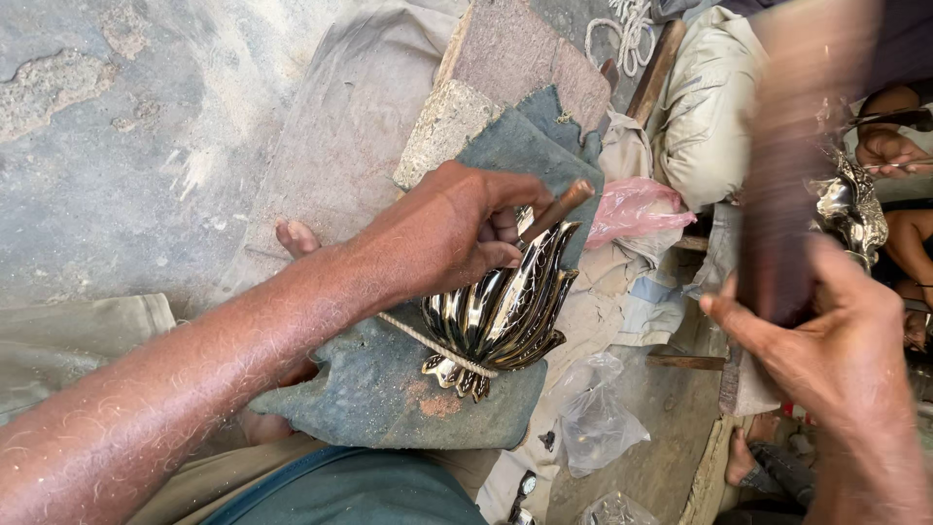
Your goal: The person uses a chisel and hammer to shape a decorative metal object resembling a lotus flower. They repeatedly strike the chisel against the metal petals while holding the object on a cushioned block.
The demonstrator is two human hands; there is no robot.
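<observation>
two hands work apart. left hand [457, 233] pinches a punch [556, 209] upright on the roped-down brass leaf [505, 311] — right hand [826, 340] grips a raised mallet [782, 214], blurred.

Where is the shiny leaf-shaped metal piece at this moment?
In the head view, the metal piece lies near the centre on a grey cloth pad, under the left hand, with a cord across its lower end.
</observation>
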